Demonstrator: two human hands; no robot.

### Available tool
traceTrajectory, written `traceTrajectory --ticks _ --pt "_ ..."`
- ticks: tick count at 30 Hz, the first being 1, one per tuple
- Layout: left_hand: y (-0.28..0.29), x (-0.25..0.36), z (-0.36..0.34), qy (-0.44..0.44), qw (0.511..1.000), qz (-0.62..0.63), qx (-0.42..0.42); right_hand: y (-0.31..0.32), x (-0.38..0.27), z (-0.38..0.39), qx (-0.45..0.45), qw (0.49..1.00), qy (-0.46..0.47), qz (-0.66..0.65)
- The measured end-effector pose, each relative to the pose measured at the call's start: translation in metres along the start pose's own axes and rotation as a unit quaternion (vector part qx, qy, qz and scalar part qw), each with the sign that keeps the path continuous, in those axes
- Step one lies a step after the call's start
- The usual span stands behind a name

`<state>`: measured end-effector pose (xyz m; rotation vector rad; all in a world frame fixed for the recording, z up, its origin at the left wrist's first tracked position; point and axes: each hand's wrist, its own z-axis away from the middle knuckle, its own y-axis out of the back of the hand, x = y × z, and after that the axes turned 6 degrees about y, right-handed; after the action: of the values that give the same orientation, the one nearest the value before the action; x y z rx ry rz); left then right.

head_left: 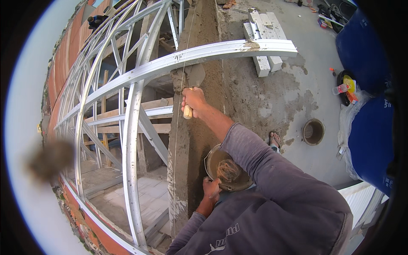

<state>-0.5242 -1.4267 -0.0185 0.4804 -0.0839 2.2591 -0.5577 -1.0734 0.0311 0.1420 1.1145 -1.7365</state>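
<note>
My right hand is closed around the wooden handle of a trowel. The trowel's blade lies against wet mortar on top of the wall, just below a metal beam. Close to my body, my left hand is closed at the edge of a bucket. A bundle of thin brown strands fans out from its fingers over the bucket, and seems to be in its grip. The bucket holds something grey-brown. A taut string runs along the wall.
A silvery metal beam crosses above the wall, joined to a roof frame over a drop at left. Pale blocks stack at the far right. Another bucket and big blue tanks stand right.
</note>
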Motion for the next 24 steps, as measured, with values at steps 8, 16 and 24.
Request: traceTrajectory --ticks 8,16,24 --pt "0.016 -0.001 -0.009 0.023 0.998 0.056 0.004 0.068 0.019 0.030 -0.056 0.996 -0.056 0.051" --pt "-0.007 -0.015 -0.020 0.066 0.996 0.041 0.053 0.082 0.038 -0.001 -0.018 0.682 0.329 0.653" --pt "-0.047 -0.013 -0.024 0.080 0.991 0.096 0.057 0.169 0.019 -0.004 -0.050 0.952 0.001 0.301"
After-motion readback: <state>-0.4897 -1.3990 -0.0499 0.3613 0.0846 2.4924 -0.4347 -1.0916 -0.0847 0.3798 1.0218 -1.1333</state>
